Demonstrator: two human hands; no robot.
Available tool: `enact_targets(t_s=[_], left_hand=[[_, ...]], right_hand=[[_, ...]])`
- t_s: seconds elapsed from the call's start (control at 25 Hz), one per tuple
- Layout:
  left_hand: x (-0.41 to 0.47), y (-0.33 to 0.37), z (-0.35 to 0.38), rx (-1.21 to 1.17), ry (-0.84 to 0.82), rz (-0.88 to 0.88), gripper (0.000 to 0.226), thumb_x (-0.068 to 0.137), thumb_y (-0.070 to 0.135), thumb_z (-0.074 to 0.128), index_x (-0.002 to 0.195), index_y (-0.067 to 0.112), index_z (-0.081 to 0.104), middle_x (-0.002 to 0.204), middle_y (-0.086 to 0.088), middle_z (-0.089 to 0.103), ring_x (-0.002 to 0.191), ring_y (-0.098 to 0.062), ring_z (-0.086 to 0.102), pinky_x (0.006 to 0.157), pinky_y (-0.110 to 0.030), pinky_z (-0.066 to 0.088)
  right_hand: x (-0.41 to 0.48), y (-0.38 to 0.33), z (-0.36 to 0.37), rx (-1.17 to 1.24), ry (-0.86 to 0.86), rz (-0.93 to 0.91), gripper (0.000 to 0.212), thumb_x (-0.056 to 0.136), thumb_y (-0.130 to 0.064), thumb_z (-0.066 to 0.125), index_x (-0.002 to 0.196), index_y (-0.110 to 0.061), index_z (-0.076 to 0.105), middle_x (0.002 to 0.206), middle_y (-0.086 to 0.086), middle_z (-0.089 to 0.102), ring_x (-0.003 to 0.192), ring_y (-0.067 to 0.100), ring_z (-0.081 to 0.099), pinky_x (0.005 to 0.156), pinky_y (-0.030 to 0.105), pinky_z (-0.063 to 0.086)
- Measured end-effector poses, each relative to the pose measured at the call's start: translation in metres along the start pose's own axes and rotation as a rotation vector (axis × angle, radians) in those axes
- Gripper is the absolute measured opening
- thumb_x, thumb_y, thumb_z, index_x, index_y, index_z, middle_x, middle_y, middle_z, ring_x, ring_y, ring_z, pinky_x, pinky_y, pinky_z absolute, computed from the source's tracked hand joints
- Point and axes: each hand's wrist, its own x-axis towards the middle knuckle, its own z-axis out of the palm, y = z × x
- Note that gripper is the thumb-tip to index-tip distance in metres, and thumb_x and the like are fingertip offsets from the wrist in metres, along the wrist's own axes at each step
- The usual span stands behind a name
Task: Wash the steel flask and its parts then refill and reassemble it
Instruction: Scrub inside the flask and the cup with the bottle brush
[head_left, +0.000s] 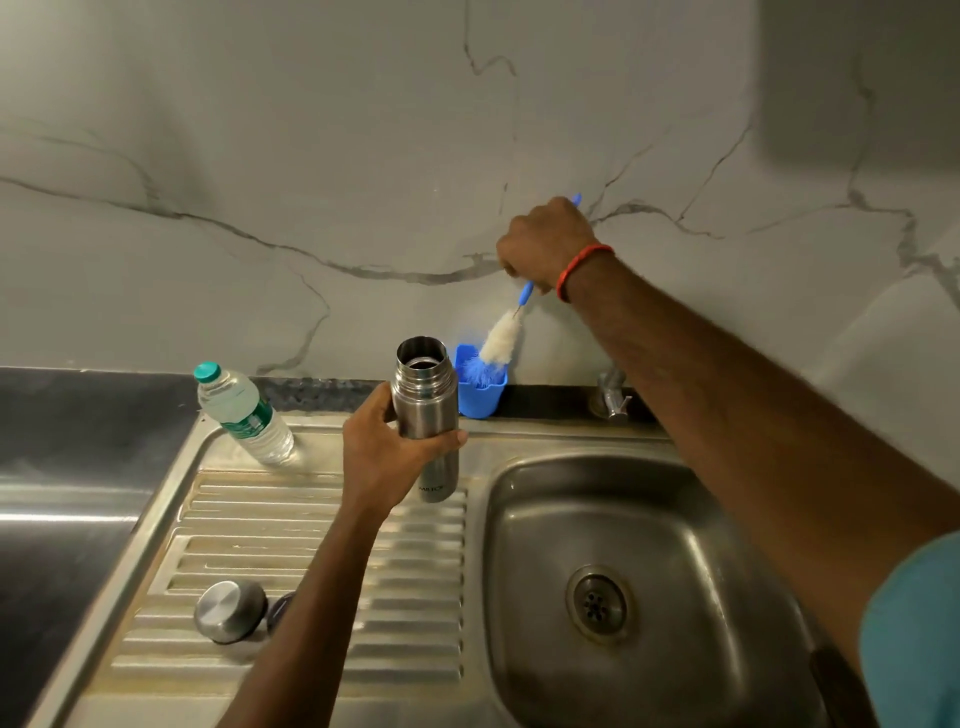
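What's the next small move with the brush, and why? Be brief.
Probably lift the bottle brush clear of the blue holder and lower its bristles into the steel flask. The right hand grips its handle, its tip sits in the holder, and the left hand holds the flask upright, mouth open.

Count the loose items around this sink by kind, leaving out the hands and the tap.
Steel flask body: 1
Steel cap: 1
Dark stopper, partly hidden: 1
Bottle brush: 1
Blue holder cup: 1
Plastic water bottle: 1
Total: 6
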Motion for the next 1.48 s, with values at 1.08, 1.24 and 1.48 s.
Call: enact_targets(t_s=[1.08,1.24,1.48], left_hand=[[-0.054,0.013,-0.010,0.067,-0.054,-0.059,0.055,0.059,0.009,0.089,0.105,0.020,0.062,0.090,0.006,0.068,0.080,-0.011,0.064,0.067,-0.026,0.048],[-0.066,0.016,-0.010,0.082,-0.107,-0.054,0.057,0.058,0.010,0.089,0.105,0.021,0.059,0.092,0.005,0.067,0.082,-0.015,0.064,0.068,-0.030,0.049],[-0.079,0.026,0.004,0.124,-0.226,0.022,0.076,0.057,0.032,0.098,0.118,0.029,0.053,0.100,0.014,0.066,0.088,-0.005,0.064,0.074,-0.024,0.052]], right_hand=[[-0.111,0.056,-0.046,-0.233,0.230,0.216,0.008,0.090,-0.019,0.065,0.083,-0.022,0.067,0.060,-0.001,0.045,0.069,0.024,0.059,0.098,0.044,0.039],[-0.149,0.078,-0.050,-0.114,0.307,0.279,0.031,0.088,-0.054,0.063,0.082,-0.026,0.074,0.061,-0.004,0.060,0.062,0.020,0.055,0.091,0.039,0.033],[-0.220,0.117,-0.084,0.082,0.327,0.242,0.026,0.077,-0.058,0.073,0.082,-0.032,0.075,0.072,-0.004,0.063,0.069,0.017,0.047,0.093,0.041,0.028]])
